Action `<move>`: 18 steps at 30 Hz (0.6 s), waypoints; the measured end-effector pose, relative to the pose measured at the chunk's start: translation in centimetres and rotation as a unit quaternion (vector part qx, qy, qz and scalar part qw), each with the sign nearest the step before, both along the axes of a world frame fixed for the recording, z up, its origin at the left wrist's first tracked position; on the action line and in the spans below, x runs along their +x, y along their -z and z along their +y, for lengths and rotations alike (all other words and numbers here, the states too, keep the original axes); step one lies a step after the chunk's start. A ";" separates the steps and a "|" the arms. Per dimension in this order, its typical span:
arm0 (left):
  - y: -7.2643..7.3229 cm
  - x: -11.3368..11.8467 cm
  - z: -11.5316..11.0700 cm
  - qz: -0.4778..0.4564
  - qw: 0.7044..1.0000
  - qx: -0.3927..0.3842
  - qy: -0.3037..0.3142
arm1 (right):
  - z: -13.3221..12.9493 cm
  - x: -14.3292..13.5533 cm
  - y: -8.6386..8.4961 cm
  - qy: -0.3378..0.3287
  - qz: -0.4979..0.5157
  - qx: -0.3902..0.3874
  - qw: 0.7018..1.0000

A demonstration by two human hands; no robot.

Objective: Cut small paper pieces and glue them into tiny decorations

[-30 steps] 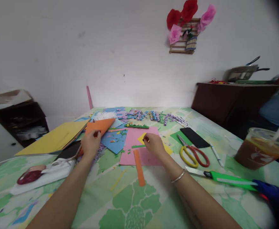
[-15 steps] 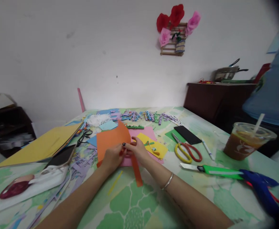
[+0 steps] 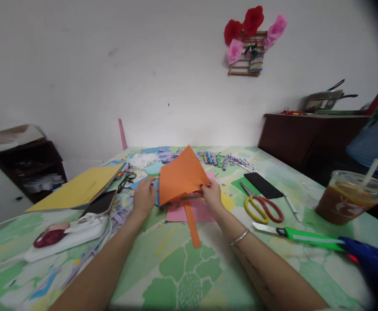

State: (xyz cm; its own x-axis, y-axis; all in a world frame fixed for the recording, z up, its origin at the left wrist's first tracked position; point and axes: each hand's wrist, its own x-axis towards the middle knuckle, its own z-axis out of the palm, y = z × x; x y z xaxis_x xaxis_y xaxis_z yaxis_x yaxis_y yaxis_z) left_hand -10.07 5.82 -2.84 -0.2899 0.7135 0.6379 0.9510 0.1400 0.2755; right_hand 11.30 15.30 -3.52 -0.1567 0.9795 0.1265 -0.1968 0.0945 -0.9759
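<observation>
A large orange sheet is lifted and tilted over the middle of the table. My right hand pinches its lower right corner. At the sheet's left side, my left hand has its fingers bent at a blue paper piece; whether it grips anything is unclear. An orange strip lies below the sheet, its upper end near pink paper. Yellow paper shows beside my right wrist.
Red-and-yellow scissors, a black phone, a green cutter and a drink cup stand or lie at right. Yellow sheets and a white power strip lie left. Curled paper strips lie behind.
My hands have moved apart. The orange sheet is raised and shifted right, with my right hand now at its corner. The orange strip has left my hand. The view has turned slightly left.
</observation>
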 end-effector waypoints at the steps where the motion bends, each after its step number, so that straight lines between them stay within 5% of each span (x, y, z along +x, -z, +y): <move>1: 0.2 -0.7 0.1 0.003 1.000 -0.017 -0.025 | 0.2 0.2 -0.2 0.011 0.008 -0.012 1.000; 9: 2.5 -2.4 0.6 0.027 0.981 -0.166 -0.099 | 0.2 1.0 -1.3 0.044 0.056 -0.069 0.995; 18: 1.2 -2.7 0.4 0.049 0.981 -0.140 -0.122 | -0.7 0.4 -1.3 -0.034 0.086 -0.093 0.991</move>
